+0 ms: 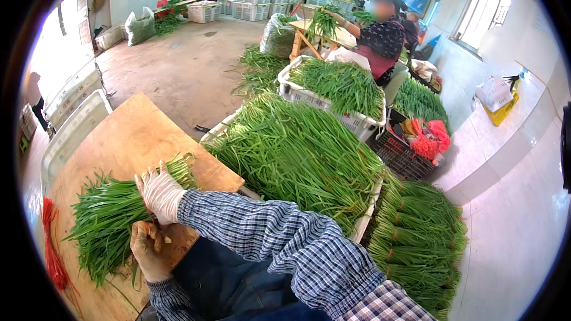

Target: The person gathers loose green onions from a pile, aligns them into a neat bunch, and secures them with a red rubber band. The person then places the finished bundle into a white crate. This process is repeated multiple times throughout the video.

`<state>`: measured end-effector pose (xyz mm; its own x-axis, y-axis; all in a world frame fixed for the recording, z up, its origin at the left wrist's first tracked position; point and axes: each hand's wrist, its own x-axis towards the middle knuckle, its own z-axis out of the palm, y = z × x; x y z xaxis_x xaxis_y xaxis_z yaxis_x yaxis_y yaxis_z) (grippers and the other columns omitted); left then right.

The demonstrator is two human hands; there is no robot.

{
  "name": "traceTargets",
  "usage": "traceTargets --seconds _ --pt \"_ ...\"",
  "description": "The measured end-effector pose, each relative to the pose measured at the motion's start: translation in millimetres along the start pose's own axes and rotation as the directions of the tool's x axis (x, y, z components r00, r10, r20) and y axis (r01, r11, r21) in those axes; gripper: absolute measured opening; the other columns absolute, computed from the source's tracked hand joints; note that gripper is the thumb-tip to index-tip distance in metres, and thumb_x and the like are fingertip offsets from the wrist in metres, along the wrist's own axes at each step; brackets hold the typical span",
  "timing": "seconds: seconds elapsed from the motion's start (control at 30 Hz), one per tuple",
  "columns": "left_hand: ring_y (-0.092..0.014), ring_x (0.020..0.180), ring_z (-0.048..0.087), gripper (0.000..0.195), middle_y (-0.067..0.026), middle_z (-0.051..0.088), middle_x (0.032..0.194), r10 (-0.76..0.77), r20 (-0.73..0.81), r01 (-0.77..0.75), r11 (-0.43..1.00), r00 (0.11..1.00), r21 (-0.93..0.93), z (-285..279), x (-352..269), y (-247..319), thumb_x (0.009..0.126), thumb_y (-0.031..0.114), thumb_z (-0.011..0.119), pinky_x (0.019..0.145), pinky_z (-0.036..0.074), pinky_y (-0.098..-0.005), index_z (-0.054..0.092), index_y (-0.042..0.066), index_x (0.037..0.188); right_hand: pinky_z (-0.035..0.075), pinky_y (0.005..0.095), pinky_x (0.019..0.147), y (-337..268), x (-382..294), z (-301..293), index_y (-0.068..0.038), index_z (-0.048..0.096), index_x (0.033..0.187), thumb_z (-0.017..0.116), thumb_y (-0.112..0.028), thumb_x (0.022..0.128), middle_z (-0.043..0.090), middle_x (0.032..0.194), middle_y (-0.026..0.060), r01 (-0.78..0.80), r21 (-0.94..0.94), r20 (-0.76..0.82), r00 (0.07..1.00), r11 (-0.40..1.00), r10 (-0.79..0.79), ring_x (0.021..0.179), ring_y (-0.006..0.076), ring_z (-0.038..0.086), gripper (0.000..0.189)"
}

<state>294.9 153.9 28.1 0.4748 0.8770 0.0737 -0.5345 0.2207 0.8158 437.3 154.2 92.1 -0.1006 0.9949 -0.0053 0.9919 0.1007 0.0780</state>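
Note:
A bundle of green garlic chives (107, 214) lies on the wooden tabletop (147, 129), its pale cut stems pointing to the upper right. My right hand (161, 194), in a whitish glove, presses over the bundle near the stem end with its fingers spread across it. Close below it, my left hand (149, 247) wears a stained glove and has its fingers curled at the near side of the bundle. A thin red tie (150, 215) runs between the two hands and ends at the left fingertips, which seem to pinch it. The back of the bundle is partly hidden.
Red ties (52, 249) hang at the table's left edge. Right of the table, a crate holds loose chives (299, 156), beside tied bundles (415, 240). Beyond are another white crate (332, 107), a black crate (401, 154) and a seated person (381, 35) handling greens.

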Motion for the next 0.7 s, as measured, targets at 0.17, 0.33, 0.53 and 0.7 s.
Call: traceTargets --seconds 0.17,0.33,0.53,0.7 --pt "-0.006 0.048 0.026 0.020 0.0027 0.032 0.060 0.012 -0.235 0.036 0.979 0.972 0.200 22 -12 -6 0.093 0.016 0.042 0.045 0.026 -0.0208 0.043 0.009 0.075 0.029 0.0502 0.100 1 3 21 0.013 0.023 0.133 0.067 -0.046 0.064 0.034 0.133 0.0288 -0.075 -0.036 -0.084 0.994 0.997 0.071 0.126 0.0391 0.032 0.101" --pt "-0.005 0.049 0.025 0.018 0.0034 0.031 0.060 0.102 -0.271 -0.015 0.952 0.957 0.306 19 -13 1 0.091 0.013 0.044 0.044 0.023 -0.0196 0.043 0.009 0.073 0.036 0.0499 0.089 -17 9 40 0.009 0.046 0.119 0.051 -0.023 0.080 0.055 0.107 0.0201 -0.154 -0.130 -0.288 0.951 0.979 0.111 0.097 0.0288 0.051 0.051" --pt "-0.005 0.046 0.023 0.019 0.0027 0.031 0.059 0.126 -0.189 -0.089 0.978 0.974 0.191 34 -2 36 0.091 0.009 0.044 0.040 0.021 -0.0210 0.042 0.008 0.073 0.035 0.0526 0.088 -22 -13 49 0.010 0.047 0.119 0.044 -0.022 0.085 0.055 0.109 0.0229 -0.140 -0.197 -0.420 0.906 0.970 0.046 0.096 0.0334 0.051 0.048" --pt "-0.005 0.045 0.024 0.018 0.0027 0.031 0.058 0.104 -0.131 -0.052 0.934 0.986 0.352 46 4 51 0.091 0.010 0.044 0.039 0.021 -0.0217 0.043 0.007 0.073 0.035 0.0533 0.090 -32 -19 53 0.011 0.046 0.121 0.042 -0.025 0.086 0.052 0.114 0.0251 -0.105 -0.178 -0.467 0.884 0.978 0.010 0.102 0.0393 0.048 0.050"
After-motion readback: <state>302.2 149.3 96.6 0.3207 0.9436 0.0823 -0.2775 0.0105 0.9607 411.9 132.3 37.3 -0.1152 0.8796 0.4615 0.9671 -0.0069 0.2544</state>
